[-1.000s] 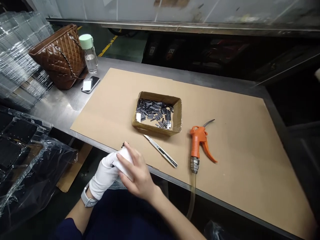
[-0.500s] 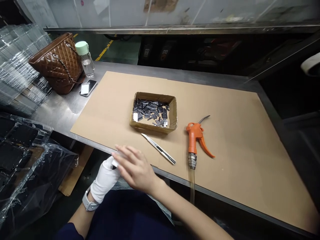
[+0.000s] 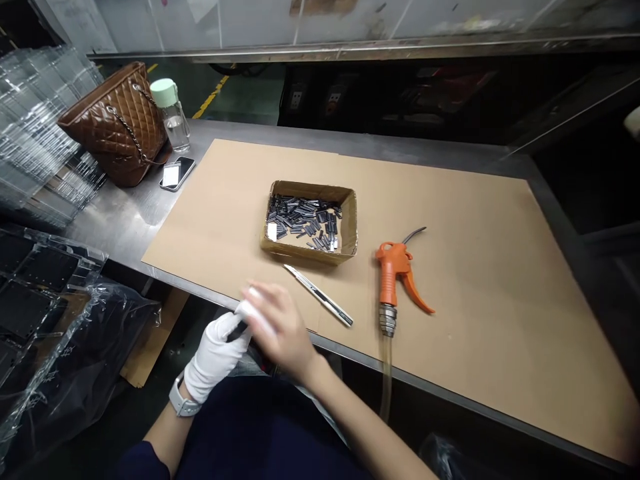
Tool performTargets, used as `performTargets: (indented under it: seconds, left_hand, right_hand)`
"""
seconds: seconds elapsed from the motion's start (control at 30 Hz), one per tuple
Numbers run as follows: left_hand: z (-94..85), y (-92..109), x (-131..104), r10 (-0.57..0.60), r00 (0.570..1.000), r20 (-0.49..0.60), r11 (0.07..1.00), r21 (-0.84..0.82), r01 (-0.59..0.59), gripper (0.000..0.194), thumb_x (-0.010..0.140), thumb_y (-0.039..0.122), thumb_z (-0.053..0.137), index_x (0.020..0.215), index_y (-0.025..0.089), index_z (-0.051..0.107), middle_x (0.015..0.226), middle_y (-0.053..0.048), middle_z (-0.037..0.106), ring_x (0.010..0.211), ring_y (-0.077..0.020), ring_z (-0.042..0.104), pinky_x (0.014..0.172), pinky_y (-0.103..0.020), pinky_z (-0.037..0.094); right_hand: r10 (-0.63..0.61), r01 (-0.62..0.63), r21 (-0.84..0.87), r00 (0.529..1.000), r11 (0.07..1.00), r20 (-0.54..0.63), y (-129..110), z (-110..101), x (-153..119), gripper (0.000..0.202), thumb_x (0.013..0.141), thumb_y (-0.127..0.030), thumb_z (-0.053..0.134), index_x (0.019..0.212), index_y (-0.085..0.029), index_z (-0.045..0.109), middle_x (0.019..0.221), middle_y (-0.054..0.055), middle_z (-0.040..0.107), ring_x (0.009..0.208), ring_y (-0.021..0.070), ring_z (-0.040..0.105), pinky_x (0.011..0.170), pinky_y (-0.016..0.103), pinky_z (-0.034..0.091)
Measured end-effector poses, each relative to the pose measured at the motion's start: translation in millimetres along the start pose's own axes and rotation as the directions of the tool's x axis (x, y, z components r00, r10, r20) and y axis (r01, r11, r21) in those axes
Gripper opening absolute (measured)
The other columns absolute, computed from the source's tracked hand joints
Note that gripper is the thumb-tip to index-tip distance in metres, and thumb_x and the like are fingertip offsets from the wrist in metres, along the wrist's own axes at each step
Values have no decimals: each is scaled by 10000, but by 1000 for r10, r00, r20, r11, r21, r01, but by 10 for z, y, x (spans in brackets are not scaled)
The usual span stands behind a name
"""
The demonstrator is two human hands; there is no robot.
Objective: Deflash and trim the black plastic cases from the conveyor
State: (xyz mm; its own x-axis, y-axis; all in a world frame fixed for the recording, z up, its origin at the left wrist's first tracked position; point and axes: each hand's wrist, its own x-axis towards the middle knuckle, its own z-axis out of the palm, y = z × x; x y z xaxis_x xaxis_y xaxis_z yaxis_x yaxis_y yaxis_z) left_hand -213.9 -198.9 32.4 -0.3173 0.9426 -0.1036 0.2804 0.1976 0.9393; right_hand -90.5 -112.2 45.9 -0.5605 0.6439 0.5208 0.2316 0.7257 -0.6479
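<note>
Dark piece (image 3: 237,330), pinched in the gloved left hand (image 3: 216,353), near the front edge of the table (image 3: 125,227). White cloth (image 3: 257,317) is gripped by the bare right hand (image 3: 287,330), blurred, its fingers more curled than in the preceding frame, where they lay flatter across the glove.

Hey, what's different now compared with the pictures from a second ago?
The right hand, now blurred, has shifted slightly rightward since the last picture, baring more of the white cloth in its grip, beside the gloved left hand. No release shows. The box of black pieces, knife, orange air gun, phone and bottle stayed put.
</note>
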Motion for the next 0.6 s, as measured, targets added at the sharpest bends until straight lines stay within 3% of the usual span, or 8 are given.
performTargets:
  seconds: [0.07,0.2,0.27,0.33,0.4,0.43,0.5,0.6]
  left_hand:
    - [-3,-1,2,26,999,23,999,-37,-25,199,837,354,601,869,191,712,745,-22,659,665,-149,589,670,-272,521]
    - [-9,-36,1,41,998,50,991,-130,-34,174,807,335,645,847,178,710,754,-25,673,663,-153,602,662,-269,521]
    - [-19,-61,6,-10,1000,-10,977,-212,8,173,770,334,691,837,175,704,745,-17,678,662,-152,616,661,-261,527]
    - [-20,-64,46,-136,980,-147,893,-446,57,260,771,355,693,985,209,684,897,-20,705,792,-174,659,744,-278,545]
    - [6,-28,135,-297,923,-245,721,-691,49,383,807,389,650,1166,264,602,1103,-22,678,990,-194,648,864,-314,536]
    - [29,3,194,-352,902,-250,641,-766,39,406,831,401,617,1215,282,564,1161,-23,658,1058,-196,628,902,-329,525]
    - [92,81,317,-395,902,-176,527,-847,65,420,850,406,587,1248,283,532,1193,-35,648,1104,-201,612,928,-350,518]
    - [187,186,448,-385,923,-11,406,-900,159,415,861,399,570,1245,248,533,1196,-70,652,1086,-214,628,919,-380,528]
  right_hand:
    - [112,-111,28,994,993,-10,-19,-12,13,328,935,-308,446,1188,-228,638,1141,119,648,1057,235,592,885,431,512]
    - [216,-213,162,976,964,-1,4,-15,30,355,911,-384,484,1180,-228,654,1213,118,623,1132,260,554,981,478,446]
    - [374,-383,272,923,883,85,104,-8,6,382,910,-446,466,1124,-220,688,1181,114,647,1126,258,572,994,463,446]
    - [502,-548,355,837,758,218,231,1,-48,419,903,-497,459,1067,-206,711,1148,111,669,1112,252,596,995,435,456]
    - [555,-604,406,795,686,243,324,11,-113,432,889,-524,477,1076,-200,692,1160,111,669,1108,252,606,983,427,471]
    - [576,-590,430,798,683,179,345,18,-139,426,885,-524,487,1095,-202,668,1189,114,654,1117,254,603,970,430,480]
    - [572,-501,453,820,738,-25,333,39,-169,368,889,-497,500,1090,-214,620,1266,124,600,1166,262,572,963,448,483]
    - [401,-302,312,855,901,-330,237,110,-182,191,882,-382,554,1005,-238,577,1289,116,549,1213,268,523,980,488,460]
